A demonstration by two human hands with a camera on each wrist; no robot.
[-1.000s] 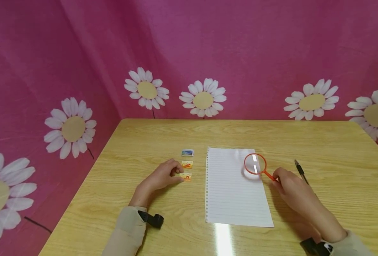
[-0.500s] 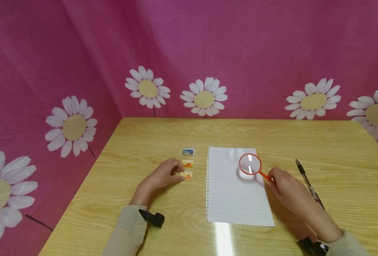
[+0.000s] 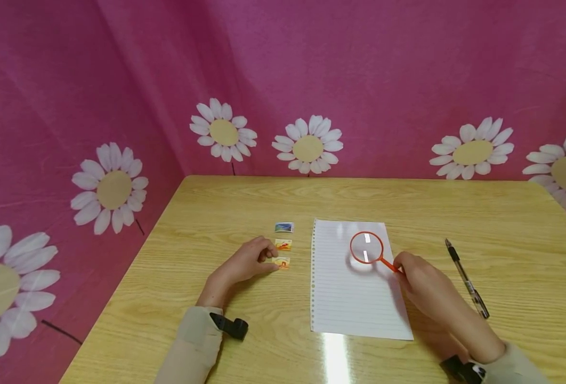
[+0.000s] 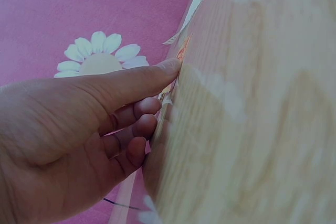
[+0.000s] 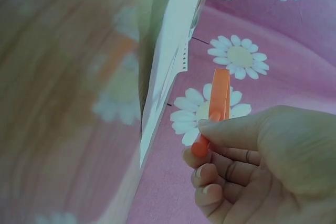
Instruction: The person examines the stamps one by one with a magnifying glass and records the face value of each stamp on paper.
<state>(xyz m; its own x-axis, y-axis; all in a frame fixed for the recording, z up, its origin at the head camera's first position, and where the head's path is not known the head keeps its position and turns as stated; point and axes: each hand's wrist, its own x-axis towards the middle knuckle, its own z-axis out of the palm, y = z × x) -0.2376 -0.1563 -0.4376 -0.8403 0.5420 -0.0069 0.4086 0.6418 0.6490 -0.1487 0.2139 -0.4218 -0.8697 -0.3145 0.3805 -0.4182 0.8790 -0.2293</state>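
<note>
Three small stamp-like pictures lie in a column left of centre in the head view: a blue one farthest, a yellow-orange one in the middle, another yellow-orange one nearest. My left hand rests beside them, thumb tip at the nearest picture and loosely bent fingers at the middle one. My right hand pinches the handle of an orange-rimmed magnifying glass between thumb and fingers. The lens hangs over the upper right of a lined sheet of paper; its shadow falls on the page. In the right wrist view the orange handle shows under the thumb.
A black pen lies on the wooden table, right of the right hand. A pink curtain with daisies rises behind the table's far and left edges. Glare shines in front of the paper.
My right hand has carried the magnifying glass leftward, farther in over the paper. The pen, partly hidden by the right arm before, now shows whole. My left hand has stayed at the pictures.
</note>
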